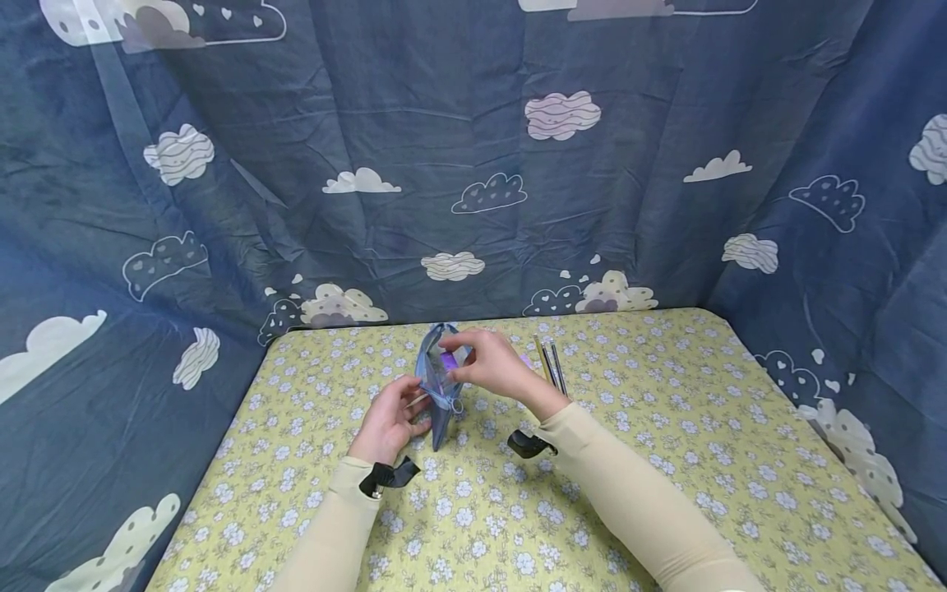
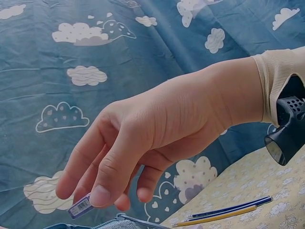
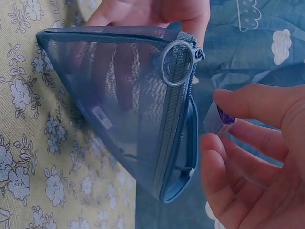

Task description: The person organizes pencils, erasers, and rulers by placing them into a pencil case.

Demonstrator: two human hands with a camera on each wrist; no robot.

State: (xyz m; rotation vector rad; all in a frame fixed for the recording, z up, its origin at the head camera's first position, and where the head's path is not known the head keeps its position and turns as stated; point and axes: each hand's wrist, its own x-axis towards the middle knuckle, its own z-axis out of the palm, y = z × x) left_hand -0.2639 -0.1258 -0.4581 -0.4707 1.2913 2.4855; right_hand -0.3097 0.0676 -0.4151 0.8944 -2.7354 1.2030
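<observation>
A blue mesh zip pouch (image 1: 440,403) with a ring pull (image 3: 177,63) stands on its edge, its mouth spread apart. My left hand (image 1: 390,418) holds it from the left side; its fingers show through the mesh in the right wrist view. Over the mouth, my right hand (image 1: 488,362) pinches a small purple-and-white eraser (image 3: 220,119) between thumb and fingers. The eraser's barcode end (image 2: 80,207) shows in the left wrist view. Through the mesh a small pale label (image 3: 102,117) is visible; whether it lies inside or on the pouch I cannot tell.
Right of the pouch lie a yellow pencil (image 1: 542,356) and dark blue pencils (image 1: 558,367). A small pinkish-purple thing (image 1: 526,360) is partly hidden behind my right hand. The table has a yellow floral cloth (image 1: 296,460); a blue cloud-print curtain (image 1: 414,247) encloses its back and sides.
</observation>
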